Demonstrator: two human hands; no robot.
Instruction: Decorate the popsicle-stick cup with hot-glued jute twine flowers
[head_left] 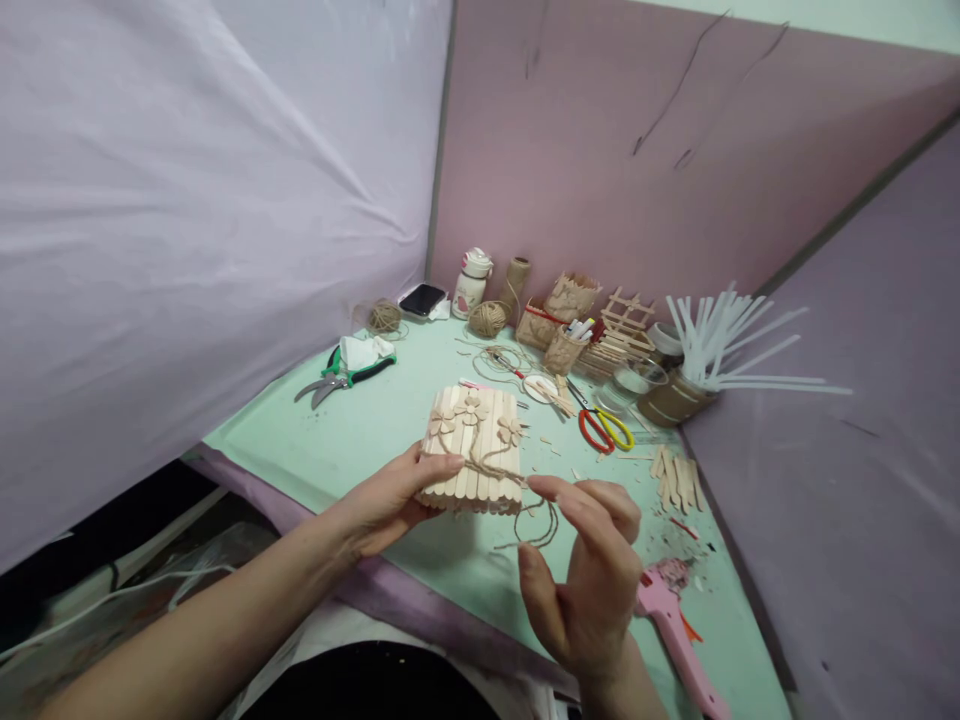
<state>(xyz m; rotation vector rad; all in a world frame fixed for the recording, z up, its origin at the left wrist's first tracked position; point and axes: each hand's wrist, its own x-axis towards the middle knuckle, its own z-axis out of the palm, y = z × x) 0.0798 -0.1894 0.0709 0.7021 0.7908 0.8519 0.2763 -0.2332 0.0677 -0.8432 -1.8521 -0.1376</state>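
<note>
Near the front edge of the table [360, 430], a little toward its middle, I hold the craft-stick box [474, 450] up off the green cover. It is built of thin wooden sticks glued side by side, with three small stick flowers on its face and a band of jute twine [491, 468] around its lower part. I judge it light and stiff, yet brittle at the glued seams, so it wants support on the side wall and bottom edge, never on the flowers.

My left hand [390, 500] does that: fingers curled around the box's left side, thumb pressed flat on the front just above the twine. My right hand [585, 570] is off the box to its right, half spread, the forefinger and thumb reaching toward the loose twine end that curls down below the box's right corner; whether they actually pinch it I cannot tell. The twine itself is soft and limp.

A pink glue gun [679, 630] lies by the table's right front corner, loose sticks [676, 482] and scissors [604, 428] further back on the right.
</note>
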